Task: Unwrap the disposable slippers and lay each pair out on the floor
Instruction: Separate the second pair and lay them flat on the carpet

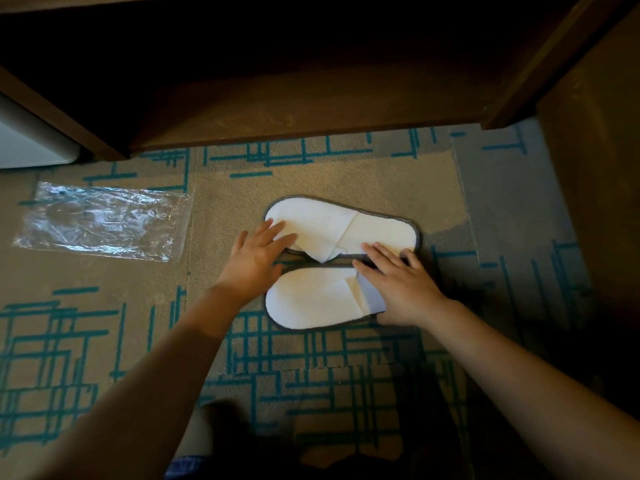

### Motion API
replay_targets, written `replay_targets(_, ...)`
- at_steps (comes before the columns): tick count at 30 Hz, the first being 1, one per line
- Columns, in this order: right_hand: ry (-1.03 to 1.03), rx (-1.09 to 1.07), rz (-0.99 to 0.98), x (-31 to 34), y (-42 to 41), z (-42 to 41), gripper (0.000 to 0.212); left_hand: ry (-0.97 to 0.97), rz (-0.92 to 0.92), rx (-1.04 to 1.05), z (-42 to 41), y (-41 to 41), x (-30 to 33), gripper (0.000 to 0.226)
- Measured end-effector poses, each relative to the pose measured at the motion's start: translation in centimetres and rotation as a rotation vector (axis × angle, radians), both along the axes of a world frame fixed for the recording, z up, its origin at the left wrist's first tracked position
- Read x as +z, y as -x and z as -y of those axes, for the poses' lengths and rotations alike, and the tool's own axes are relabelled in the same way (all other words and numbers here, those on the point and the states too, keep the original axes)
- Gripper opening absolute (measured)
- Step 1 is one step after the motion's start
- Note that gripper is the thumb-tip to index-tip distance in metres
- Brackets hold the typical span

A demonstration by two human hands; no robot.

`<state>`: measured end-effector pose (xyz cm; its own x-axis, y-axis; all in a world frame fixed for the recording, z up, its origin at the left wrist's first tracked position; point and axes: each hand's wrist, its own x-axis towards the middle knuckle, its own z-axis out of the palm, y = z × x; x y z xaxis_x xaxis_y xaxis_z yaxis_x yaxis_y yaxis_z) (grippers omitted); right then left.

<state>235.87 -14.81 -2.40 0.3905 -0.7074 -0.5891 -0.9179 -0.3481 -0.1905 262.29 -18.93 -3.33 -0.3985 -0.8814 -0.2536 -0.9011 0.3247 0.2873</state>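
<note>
- Two white slippers with thin grey edging lie flat on the carpet [104, 341], side by side, long sides touching or nearly so.
- The far slipper [332, 225] lies lengthwise left to right; its upper is pressed flat, with creases across the middle.
- The near slipper [311, 303] is parallel to it, rounded end to the left; a grey-blue patch shows at its right part, beside the right hand.
- The left hand [258, 252] lies open, fingers spread flat on the left end of the far slipper; it grips nothing.
- The right hand [398, 282] is open too, palm down, fingers stretched over the seam between the two slippers at their right ends; it presses rather than grasps.
- An empty clear wrapper [104, 223] lies flat on the carpet, well apart to the left.
- Just beyond the slippers runs the edge of a dark wooden shelf [294, 112], with a wooden panel [595, 168] to the right.
- Bare carpet lies open on the near side and between slippers and wrapper.
</note>
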Motion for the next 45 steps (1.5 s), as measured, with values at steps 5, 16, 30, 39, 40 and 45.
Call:
replay_targets(5, 0.005, -0.01, 0.031, -0.4, 0.1, -0.9, 0.102, 0.08, -0.107, -0.184, 1.2, 1.9, -0.8, 0.044)
replay_targets(16, 0.076, -0.049, 0.059, -0.4, 0.6, -1.1, 0.093, 0.071, -0.195, -0.201, 2.2, 3.2, -1.2, 0.027)
replay_targets(30, 0.076, -0.07, 0.075, 0.0, 0.6, -0.6, 0.087, 0.022, -0.211, -0.025, 1.0, 2.4, -1.3, 0.068)
replay_targets(39, 0.071, -0.14, 0.126, 0.0, -0.8, -0.4, 0.09, -0.128, 0.121, -0.164, -0.9, -0.3, -1.7, 0.108)
replay_targets(40, 0.07, -0.143, 0.124, -0.1, -0.8, -0.4, 0.09, -0.134, 0.1, -0.144, -1.0, 0.0, -1.7, 0.107)
replay_targets(45, 0.055, -0.175, 0.12, 0.1, 0.0, -0.4, 0.086, -0.17, 0.033, -0.077, -1.7, 1.5, -1.8, 0.101)
